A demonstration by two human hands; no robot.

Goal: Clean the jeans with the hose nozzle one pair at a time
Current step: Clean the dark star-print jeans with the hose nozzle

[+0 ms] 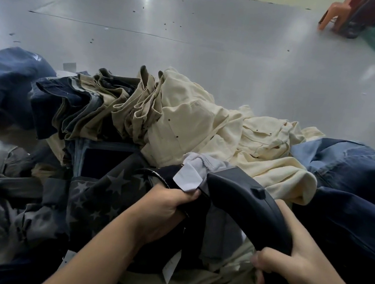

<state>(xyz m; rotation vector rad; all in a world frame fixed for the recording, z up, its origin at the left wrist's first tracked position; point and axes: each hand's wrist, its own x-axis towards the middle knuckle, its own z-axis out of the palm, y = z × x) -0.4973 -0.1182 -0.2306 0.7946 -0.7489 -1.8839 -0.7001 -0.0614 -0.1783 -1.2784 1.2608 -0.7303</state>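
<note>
No readable text, brand, number or sign anywhere. White tag (188, 177) on the dark garment near the counter's near edge: blank on the visible face. Second white tag (170, 268) lower in the pile: too blurred to tell whether printed. Small pale tag (69, 66) at the far left of the pile: no legible marks. Star pattern on the dark jeans (100, 192): printed stars only, no lettering.

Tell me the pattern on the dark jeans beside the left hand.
Faded grey stars on dark jeans, clearest in the head view.
</note>
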